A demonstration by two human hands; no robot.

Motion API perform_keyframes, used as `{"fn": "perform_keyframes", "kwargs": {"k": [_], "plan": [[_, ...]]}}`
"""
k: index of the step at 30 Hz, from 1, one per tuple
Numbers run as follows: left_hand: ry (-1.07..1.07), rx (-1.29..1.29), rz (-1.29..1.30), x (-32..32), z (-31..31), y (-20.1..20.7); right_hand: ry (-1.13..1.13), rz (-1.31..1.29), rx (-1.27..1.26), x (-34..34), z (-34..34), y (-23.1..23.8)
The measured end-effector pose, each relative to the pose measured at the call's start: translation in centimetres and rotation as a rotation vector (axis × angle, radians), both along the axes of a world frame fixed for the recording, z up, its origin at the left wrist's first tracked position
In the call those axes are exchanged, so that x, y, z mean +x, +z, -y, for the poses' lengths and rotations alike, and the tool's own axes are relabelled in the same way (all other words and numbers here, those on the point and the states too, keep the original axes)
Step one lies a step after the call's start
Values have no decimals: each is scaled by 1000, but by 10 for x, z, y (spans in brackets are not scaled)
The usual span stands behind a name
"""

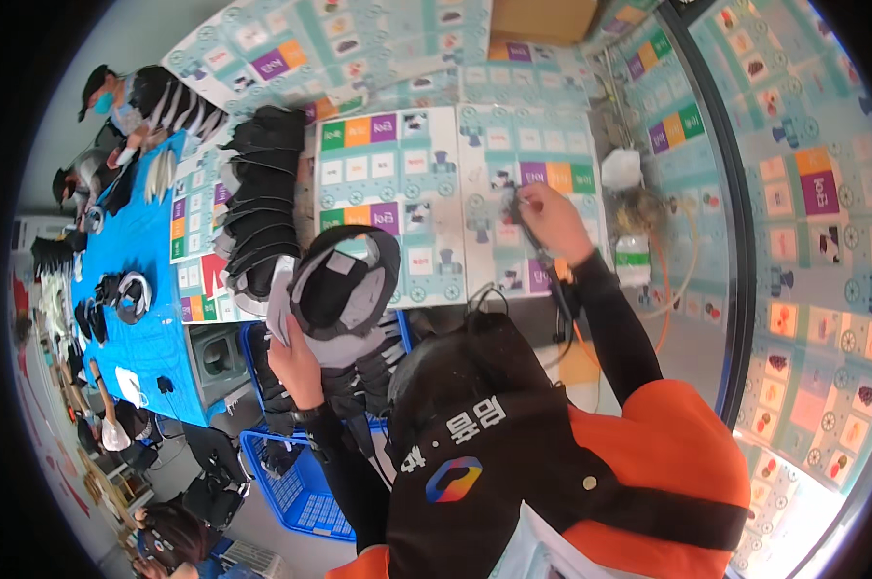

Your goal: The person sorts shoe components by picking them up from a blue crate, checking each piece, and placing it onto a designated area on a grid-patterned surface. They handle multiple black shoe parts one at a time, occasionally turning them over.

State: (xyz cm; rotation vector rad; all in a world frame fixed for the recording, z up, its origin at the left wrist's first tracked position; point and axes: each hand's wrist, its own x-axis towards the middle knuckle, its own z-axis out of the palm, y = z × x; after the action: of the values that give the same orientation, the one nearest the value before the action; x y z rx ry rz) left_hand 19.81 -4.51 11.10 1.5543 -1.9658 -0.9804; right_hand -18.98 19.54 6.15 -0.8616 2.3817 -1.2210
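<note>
Left of centre, the overlapping stack of dark caps (265, 183) could topple if our held cap (325, 294) nudges it. Our left grip (296, 372) pinches that cap's brim over the worktop (436, 289) edge. Right of centre, our right grip (554, 224) bunches at a small dark thing (512, 205); whether it holds it, we cannot tell. We count one stack, two blue baskets (286, 487), one held cap.

Left hand (296, 370) is closed, fingers forward, left forearm (344, 468) extended; right hand (555, 224) is farther forward, fingers curled, right forearm (619, 333) angled inward.
</note>
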Motion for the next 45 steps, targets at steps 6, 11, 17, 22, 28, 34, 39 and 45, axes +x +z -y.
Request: {"fn": "perform_keyframes", "kwargs": {"k": [6, 11, 17, 22, 28, 34, 39, 45], "plan": [[-144, -185, 136, -45, -2, 9, 75, -57, 311, -19, -110, -174], [-190, -229, 179, -79, -5, 20, 11, -202, 329, -8, -118, -192], [-349, -297, 199, -116, -6, 14, -57, -368, 382, -17, -60, -180], [-509, -389, 386, -156, -12, 7, -45, -293, 619, -39, -25, -207], [-665, -503, 381, -200, -17, -25, 0, -460, 703, -26, -32, -200], [-774, -446, 463, -220, -16, -70, -139, -99, 586, 14, -2, -167], [-912, -405, 410, -247, -16, -63, -54, 764, 78, 21, -17, -116], [-1054, -266, 399, -260, 5, -56, 32, 646, 103, 59, 8, -89]]}}
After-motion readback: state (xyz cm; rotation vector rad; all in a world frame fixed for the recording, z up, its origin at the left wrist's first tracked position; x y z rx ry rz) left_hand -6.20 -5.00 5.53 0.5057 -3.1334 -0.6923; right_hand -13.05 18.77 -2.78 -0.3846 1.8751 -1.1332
